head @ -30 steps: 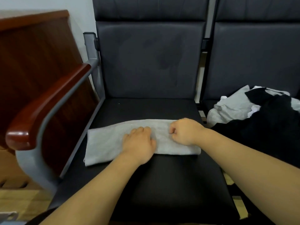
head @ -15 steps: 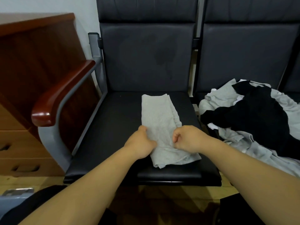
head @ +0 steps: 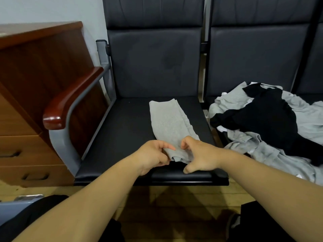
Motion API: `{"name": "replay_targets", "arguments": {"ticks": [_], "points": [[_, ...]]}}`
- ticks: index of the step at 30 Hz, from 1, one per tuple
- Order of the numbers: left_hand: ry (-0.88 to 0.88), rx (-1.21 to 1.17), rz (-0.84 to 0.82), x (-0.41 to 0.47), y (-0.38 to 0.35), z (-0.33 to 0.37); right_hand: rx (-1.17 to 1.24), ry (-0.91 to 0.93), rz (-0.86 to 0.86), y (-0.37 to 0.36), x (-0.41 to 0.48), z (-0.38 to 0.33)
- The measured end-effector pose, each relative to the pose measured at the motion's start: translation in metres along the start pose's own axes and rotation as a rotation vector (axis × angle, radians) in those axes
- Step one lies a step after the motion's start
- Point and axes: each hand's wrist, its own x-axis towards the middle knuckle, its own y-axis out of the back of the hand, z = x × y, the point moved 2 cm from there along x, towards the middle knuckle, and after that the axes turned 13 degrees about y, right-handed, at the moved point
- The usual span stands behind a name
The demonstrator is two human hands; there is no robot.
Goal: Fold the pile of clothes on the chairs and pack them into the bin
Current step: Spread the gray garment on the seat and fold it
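A grey garment (head: 172, 126), folded into a long narrow strip, lies lengthwise on the black seat of the left chair (head: 125, 130), running from the backrest toward the front edge. My left hand (head: 153, 156) pinches its near left corner between thumb and fingers. My right hand (head: 199, 155) grips the near right corner with curled fingers. On the right chair sits a pile of unfolded clothes (head: 272, 123), grey pieces with a black one on top. No bin is in view.
A red-brown wooden armrest on a grey metal frame (head: 70, 100) borders the left chair. Beyond it stands a wooden cabinet with drawers (head: 29, 105). Wooden floor (head: 174, 203) runs under the seats. My dark-clothed knees show at the bottom corners.
The grey strip was turned from lying crosswise to lying lengthwise on the seat. Both hands moved from its top side to its near end, and the head pulled back.
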Motion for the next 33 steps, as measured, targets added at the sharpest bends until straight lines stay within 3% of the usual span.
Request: {"name": "replay_targets", "arguments": {"ticks": [6,12,17,21,24,29,33], "points": [[-0.188,0.11,0.274,-0.002,0.001,0.004,-0.178,0.081,0.372,-0.008,0.004,0.009],[-0.349,0.377,0.529,-0.022,0.037,0.02,0.191,0.01,0.495,0.019,0.014,0.001],[-0.3,0.333,0.434,-0.045,0.07,0.026,0.584,0.002,0.323,0.035,0.019,-0.018],[-0.188,0.087,0.199,-0.057,0.078,0.027,0.842,-0.05,0.202,0.037,0.021,-0.028],[-0.117,-0.068,0.121,-0.056,0.079,0.029,0.939,-0.072,0.168,0.043,0.022,-0.032],[-0.139,-0.169,0.231,-0.031,0.08,0.041,0.898,-0.101,0.335,0.055,0.037,-0.025],[-0.177,-0.089,0.428,0.003,0.081,0.056,0.839,-0.153,0.497,0.061,0.057,-0.009]]}}
